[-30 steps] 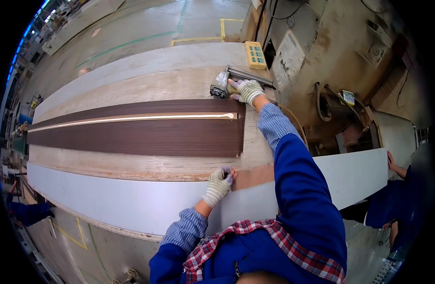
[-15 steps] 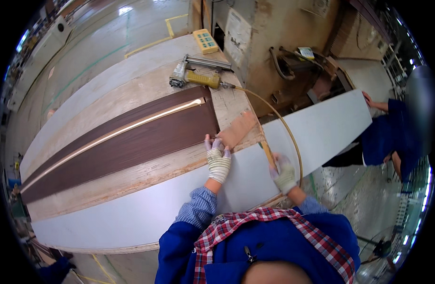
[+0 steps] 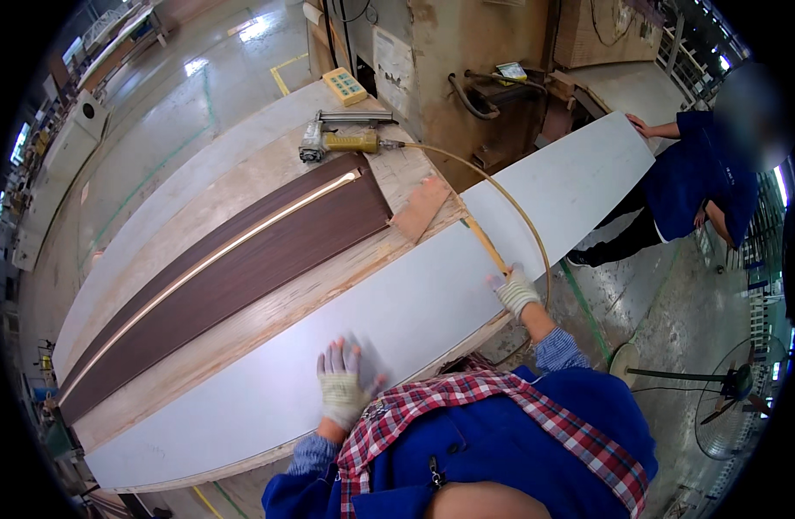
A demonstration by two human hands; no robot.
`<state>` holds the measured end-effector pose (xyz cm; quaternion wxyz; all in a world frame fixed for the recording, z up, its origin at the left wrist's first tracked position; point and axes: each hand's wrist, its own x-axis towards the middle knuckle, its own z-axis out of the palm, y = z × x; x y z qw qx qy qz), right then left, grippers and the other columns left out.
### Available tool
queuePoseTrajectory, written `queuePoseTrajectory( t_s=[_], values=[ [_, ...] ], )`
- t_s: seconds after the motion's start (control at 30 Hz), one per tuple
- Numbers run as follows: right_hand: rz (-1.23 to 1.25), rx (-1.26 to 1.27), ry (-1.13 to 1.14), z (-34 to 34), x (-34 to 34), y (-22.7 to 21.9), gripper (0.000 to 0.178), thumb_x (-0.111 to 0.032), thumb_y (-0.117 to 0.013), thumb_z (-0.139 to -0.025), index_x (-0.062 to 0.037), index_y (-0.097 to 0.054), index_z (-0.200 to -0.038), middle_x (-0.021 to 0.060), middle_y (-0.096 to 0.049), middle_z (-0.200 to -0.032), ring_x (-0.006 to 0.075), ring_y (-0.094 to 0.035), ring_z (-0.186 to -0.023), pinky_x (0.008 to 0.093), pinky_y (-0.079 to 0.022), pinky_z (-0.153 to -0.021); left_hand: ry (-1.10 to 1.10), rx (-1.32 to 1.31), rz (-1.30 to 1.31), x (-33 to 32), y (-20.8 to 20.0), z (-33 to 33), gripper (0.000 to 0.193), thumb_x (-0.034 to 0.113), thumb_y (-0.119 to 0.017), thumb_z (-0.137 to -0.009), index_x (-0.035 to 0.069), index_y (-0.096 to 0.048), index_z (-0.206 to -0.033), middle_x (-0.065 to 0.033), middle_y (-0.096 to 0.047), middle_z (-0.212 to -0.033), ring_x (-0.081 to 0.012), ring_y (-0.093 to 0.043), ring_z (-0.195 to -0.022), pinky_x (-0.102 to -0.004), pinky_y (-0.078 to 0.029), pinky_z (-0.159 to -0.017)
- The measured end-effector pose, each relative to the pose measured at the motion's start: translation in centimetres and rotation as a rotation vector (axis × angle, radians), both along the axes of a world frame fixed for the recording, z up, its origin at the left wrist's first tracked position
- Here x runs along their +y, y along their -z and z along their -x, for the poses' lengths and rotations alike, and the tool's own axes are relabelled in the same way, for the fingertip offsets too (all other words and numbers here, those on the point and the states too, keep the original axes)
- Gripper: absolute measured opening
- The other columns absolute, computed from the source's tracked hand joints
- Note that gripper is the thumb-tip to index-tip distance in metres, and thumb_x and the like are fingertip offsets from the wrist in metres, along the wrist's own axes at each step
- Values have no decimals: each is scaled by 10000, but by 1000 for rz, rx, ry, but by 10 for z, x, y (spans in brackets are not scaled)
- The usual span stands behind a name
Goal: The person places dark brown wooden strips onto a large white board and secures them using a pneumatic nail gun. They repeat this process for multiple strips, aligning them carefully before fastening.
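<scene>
My left hand (image 3: 341, 381), in a white work glove with bare fingertips, lies with spread fingers on a long pale grey board (image 3: 242, 411) near its front edge. My right hand (image 3: 516, 291), gloved the same way, is at the board's right end, its fingers closed around the near end of a narrow yellow wooden strip (image 3: 486, 245). Beyond the board lies a dark brown panel (image 3: 268, 251) with a thin shiny gold line along it. A reddish-brown flat piece (image 3: 419, 210) rests by the panel's right corner, touched by neither hand.
A yellow-handled air nailer (image 3: 346, 141) lies behind the panel, its hose (image 3: 501, 183) curving toward my right hand. Past it sits a yellow box (image 3: 344, 86). At right, a co-worker (image 3: 709, 173) holds another pale board (image 3: 562, 186). A stand fan (image 3: 735, 389) is at the lower right.
My left hand has left the reddish-brown piece and moved left and nearer onto the pale board. My right hand stays at the yellow strip. The view has shifted.
</scene>
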<state>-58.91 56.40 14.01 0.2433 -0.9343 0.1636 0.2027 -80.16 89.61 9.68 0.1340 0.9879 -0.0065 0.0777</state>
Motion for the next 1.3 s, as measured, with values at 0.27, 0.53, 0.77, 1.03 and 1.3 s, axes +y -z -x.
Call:
queuePoseTrajectory(
  t_s=[0.27, 0.53, 0.77, 1.03, 1.3],
  values=[
    [-127, -181, 13, 3, 0, -70, 525, -279, -708, -726, -51, -317, -993, 113, -522, -776, 203, -490, -652, 327, -462, -610, -140, -109, -265, 49, 6, 106, 450, 164, -582, -817, 119, -406, -1228, -282, -362, -1320, -476, -378, -1187, -589, -304, -955],
    [436, -195, -356, 1, 29, -147, 613, -480, -568, -759, 16, -423, -1088, 252, -605, -920, 387, -598, -868, 404, -461, -788, 60, -27, -192, 72, -91, 101, 283, 93, -596, -771, 56, -535, -1044, -169, -602, -1054, -349, -588, -936, -454, -458, -822],
    [473, -147, -542, -14, 71, -164, 552, -501, -531, -773, 1, -615, -986, 218, -628, -907, 347, -615, -860, 432, -477, -773, 76, 198, 150, 109, -142, 61, 294, 47, -622, -675, 60, -572, -964, -138, -635, -884, -303, -614, -805, -388, -485, -719],
    [-31, -612, -1368, 92, 242, -119, 597, -499, -698, -633, 11, -580, -920, 171, -624, -846, 322, -611, -832, 417, -492, -736, -43, -67, -78, 169, -118, 53, 373, 257, -734, -638, 45, -570, -897, -145, -582, -750, -317, -572, -712, -394, -449, -622],
    [-121, -581, -1504, 55, 243, -111, 553, -508, -666, -654, 15, -579, -812, 158, -618, -750, 330, -616, -724, 429, -495, -653, -280, -78, -483, 272, -93, 104, 702, 690, -642, -511, 31, -470, -685, -146, -475, -644, -357, -483, -623, -456, -371, -562]
  ],
)
